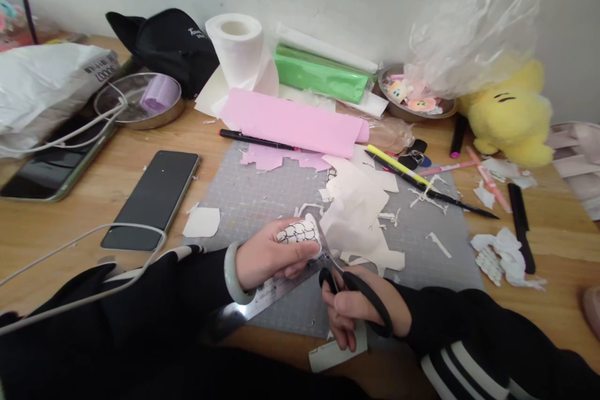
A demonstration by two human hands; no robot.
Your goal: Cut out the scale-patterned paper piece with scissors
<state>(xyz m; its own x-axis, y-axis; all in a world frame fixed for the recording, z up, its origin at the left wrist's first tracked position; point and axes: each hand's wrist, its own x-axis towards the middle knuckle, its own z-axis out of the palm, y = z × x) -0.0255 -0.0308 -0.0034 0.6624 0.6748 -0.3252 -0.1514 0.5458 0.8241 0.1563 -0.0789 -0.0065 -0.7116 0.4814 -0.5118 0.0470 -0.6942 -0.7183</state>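
My left hand (269, 255), with a pale bangle at the wrist, pinches a small white paper piece (297, 233) with a black scale-like pattern. In my right hand (359, 306) are black-handled scissors (375, 303), fingers through the loops. Their blades point up and left and meet the right edge of the paper piece. Beneath the hands lie a grey cutting mat (267, 200) and a metal ruler (272, 294), partly hidden by my left hand. Crumpled white paper (359, 212) rests just beyond the scissors.
Two phones (152, 200) and a white cable (117, 225) are at left. Behind the mat sit pink paper (290, 119), a white roll (234, 50) and green packets (321, 72). Pens (398, 165), a metal bowl (417, 114), yellow plush (510, 112) and black knife-like tool (520, 225) lie right.
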